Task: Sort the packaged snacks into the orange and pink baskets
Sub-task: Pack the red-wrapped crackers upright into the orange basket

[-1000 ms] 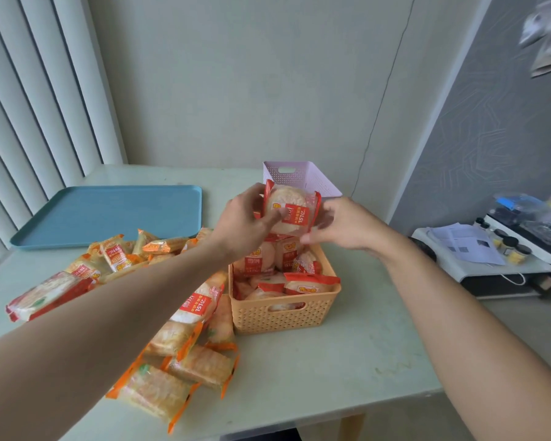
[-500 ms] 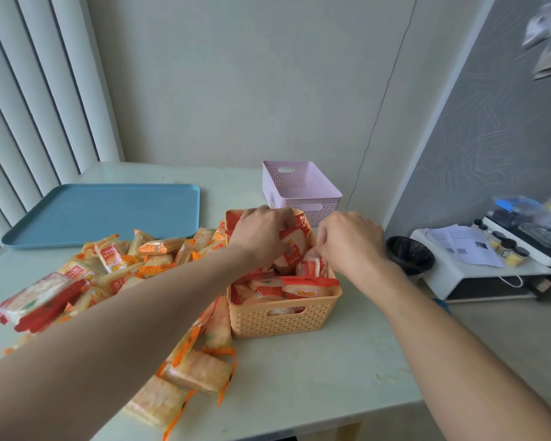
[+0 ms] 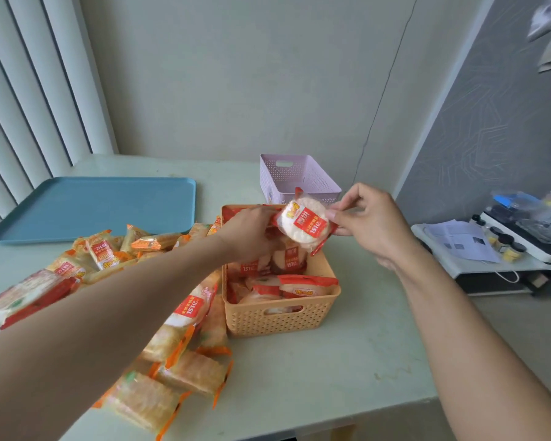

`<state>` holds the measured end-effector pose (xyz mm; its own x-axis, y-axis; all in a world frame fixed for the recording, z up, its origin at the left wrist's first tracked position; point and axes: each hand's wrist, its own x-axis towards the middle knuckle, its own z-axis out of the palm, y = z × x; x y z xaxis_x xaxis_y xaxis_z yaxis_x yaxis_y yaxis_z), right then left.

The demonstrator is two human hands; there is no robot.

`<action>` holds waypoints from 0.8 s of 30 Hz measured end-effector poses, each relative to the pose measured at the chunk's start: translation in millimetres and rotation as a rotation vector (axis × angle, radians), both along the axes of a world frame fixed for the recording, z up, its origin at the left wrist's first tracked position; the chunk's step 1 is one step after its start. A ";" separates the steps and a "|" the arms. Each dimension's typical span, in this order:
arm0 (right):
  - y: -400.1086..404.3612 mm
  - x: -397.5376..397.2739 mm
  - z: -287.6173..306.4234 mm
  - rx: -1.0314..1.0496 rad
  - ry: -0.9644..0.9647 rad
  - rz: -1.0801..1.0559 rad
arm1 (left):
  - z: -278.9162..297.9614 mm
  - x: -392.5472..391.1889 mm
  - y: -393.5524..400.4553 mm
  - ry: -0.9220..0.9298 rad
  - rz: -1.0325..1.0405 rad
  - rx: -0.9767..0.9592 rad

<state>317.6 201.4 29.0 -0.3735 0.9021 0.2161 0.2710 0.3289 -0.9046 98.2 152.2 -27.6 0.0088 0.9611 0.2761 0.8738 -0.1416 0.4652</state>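
The orange basket (image 3: 280,319) stands mid-table and holds several red-and-white rice cracker packs. Behind it is the pink basket (image 3: 312,179), which looks empty. My right hand (image 3: 368,222) pinches the right edge of a round rice cracker pack (image 3: 304,226) held above the orange basket's back half. My left hand (image 3: 250,233) reaches over the basket's back-left corner, fingers curled on the same pack's left edge and on the packs below. A pile of orange-edged snack packs (image 3: 178,351) lies left of the basket.
A blue tray (image 3: 93,208) lies at the back left of the pale green table (image 3: 331,383). Vertical blinds hang on the left. To the right, beyond the table edge, a low white stand (image 3: 490,259) carries papers and small jars.
Both hands pushed a pack down into the orange basket half a second ago. Now the right hand has risen to the right with a round cracker pack lifted above the basket.
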 end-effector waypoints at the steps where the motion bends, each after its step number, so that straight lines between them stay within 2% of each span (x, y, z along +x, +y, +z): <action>1: -0.6 -6.1 -5.6 0.000 0.000 0.038 | -1.2 -2.8 -1.5 -0.036 0.027 0.056; 3: 3.9 -14.4 -19.2 0.069 -0.158 0.072 | -3.8 -7.6 -3.5 -0.055 0.084 0.118; 6: 3.6 -18.3 -28.2 0.138 -0.521 0.101 | -7.4 -13.1 -4.0 0.014 0.093 0.061; 8: -1.2 -21.6 -26.7 0.238 -0.563 0.146 | -7.5 -12.2 -5.1 0.055 0.069 0.037; 11: -7.8 -30.3 -22.2 0.389 -0.623 0.184 | -4.1 -11.7 -10.8 -0.002 0.055 0.017; 14: -3.5 -31.3 -20.8 0.390 -0.752 0.159 | 1.2 -18.0 -19.2 -0.091 0.032 -0.017; 16: -3.0 -31.7 -23.3 0.418 -0.897 0.130 | 4.9 -25.2 -25.6 -0.020 0.011 -0.103; 20: -4.2 -45.3 -34.9 0.600 -1.180 0.096 | 4.7 -33.0 -30.5 0.246 0.021 -0.391; 22: -5.9 -46.1 -27.6 0.565 -1.221 0.116 | -0.4 -32.7 -29.9 0.263 0.036 -0.417; 24: -8.6 -41.9 -10.5 0.540 -1.149 0.126 | -2.7 -30.6 -29.5 0.224 0.053 -0.404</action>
<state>275.7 192.7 18.6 -0.6653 0.7455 0.0399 0.7457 0.6609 0.0846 67.5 122.7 -30.4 -0.0267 0.9920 -0.1233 0.9601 0.0598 0.2732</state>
